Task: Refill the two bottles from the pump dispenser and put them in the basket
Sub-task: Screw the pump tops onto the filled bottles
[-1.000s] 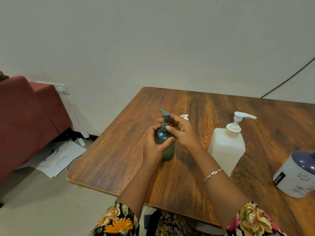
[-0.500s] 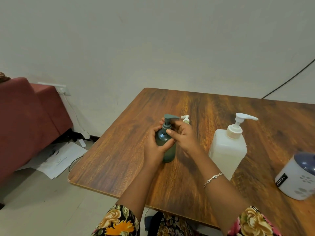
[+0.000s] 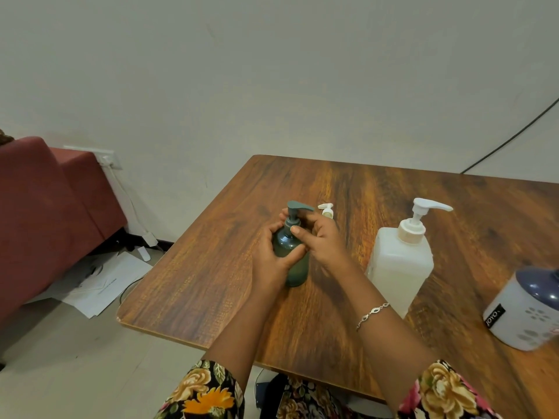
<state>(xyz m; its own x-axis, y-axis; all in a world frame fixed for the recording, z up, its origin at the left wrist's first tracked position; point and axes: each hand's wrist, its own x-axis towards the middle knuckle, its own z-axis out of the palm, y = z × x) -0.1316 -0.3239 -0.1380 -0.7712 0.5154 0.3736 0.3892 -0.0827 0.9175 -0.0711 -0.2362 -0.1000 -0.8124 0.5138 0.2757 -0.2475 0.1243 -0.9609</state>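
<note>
Gripping the green bottle [image 3: 292, 261] upright on the table [image 3: 211, 267], left hand [image 3: 272, 261] wraps its body; right hand [image 3: 320, 240] pinches its pump collar.

One view only is supplied, taken from head height and directed forward and down. The left hand [image 3: 270, 263] and right hand [image 3: 325, 241] are seen close, at centre; the desk [image 3: 348, 182] is viewed obliquely from its near edge, wall [image 3: 272, 71] behind.

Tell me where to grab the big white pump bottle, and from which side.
Wrap the flat-sided body of the white pump bottle at mid-height, coming from the near side. It stands upright, and its thin pump head would likely sink under a grip.
</note>
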